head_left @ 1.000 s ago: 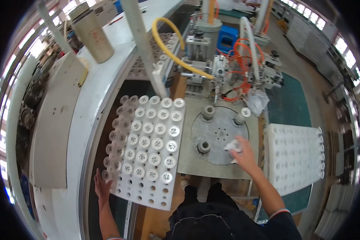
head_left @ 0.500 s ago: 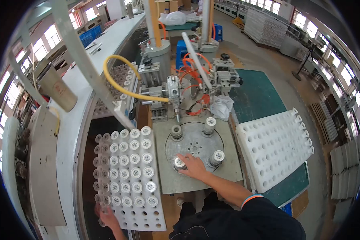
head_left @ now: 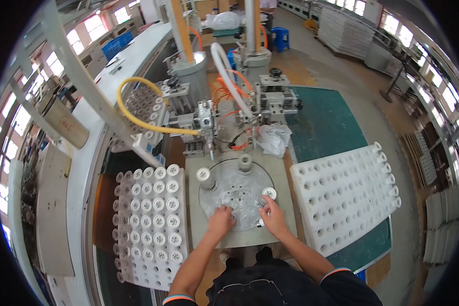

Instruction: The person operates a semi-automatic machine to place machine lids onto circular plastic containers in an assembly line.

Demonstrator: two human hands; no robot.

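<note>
My left hand [head_left: 222, 220] is over the front of the round metal turntable [head_left: 234, 176], fingers curled down around something they hide; I cannot make out what. My right hand [head_left: 274, 217] is closed on a small white-and-metal part [head_left: 260, 223], which pokes out left of the fingers. Just beyond its fingertips, a white round part [head_left: 269, 194] sits in the right-hand holder. Another white round part [head_left: 203, 175] stands in the holder at back left. The holder at the back [head_left: 245, 162] shows a darker, open-looking top.
To the left, a white tray [head_left: 153, 273] carries rows of white round parts. A second white tray [head_left: 336, 196] on the right has mostly bare holes, with several parts along its far edge. Machine heads with a yellow hose [head_left: 132, 117] stand behind the turntable, near a plastic bag [head_left: 274, 139].
My left hand has come from the left tray to the turntable. My right hand has moved right and now holds a small part. The turntable has turned clockwise, shifting its holders.
</note>
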